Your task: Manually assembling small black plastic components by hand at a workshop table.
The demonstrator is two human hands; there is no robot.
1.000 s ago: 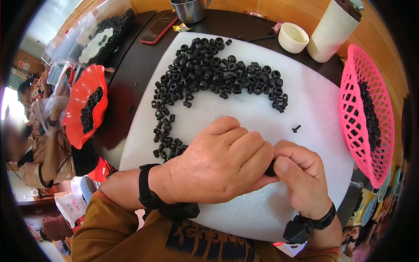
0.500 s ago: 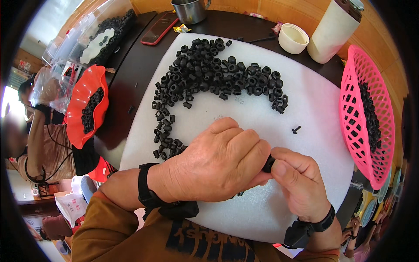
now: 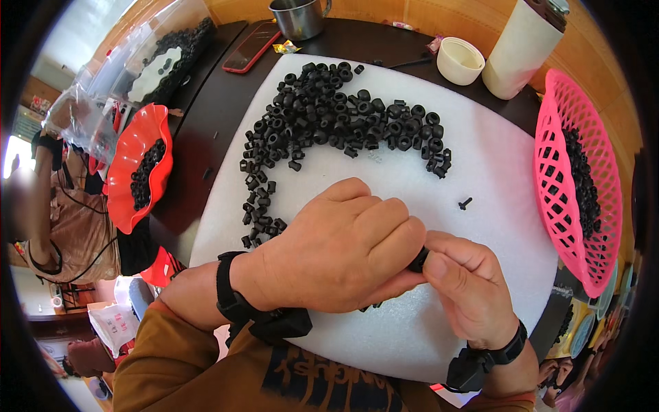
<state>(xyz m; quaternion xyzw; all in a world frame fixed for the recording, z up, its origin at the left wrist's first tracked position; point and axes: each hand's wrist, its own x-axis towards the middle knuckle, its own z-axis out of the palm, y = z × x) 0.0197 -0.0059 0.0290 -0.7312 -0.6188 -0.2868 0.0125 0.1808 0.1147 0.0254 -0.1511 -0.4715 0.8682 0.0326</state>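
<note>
Over the white foam board, my two hands meet at a small black plastic part. My left hand is closed, its knuckles up, and hides most of what its fingers grip. The thumb and index finger of my right hand pinch the part from the other side. Beyond the hands, a heap of black plastic parts curves across the board, some round and bead-like, others small and cylindrical. One thin black peg-like piece lies alone to the right. A few more black bits peek out under my left hand.
A pink lattice basket of black parts stands at the right, a red wavy bowl of them at the left. Farther back are a phone, metal mug, cream cup and flask. Another person sits at the left.
My hands stay almost in place, still gripping the small black part. At the left, the other person's arm and the clear plastic bag have shifted slightly.
</note>
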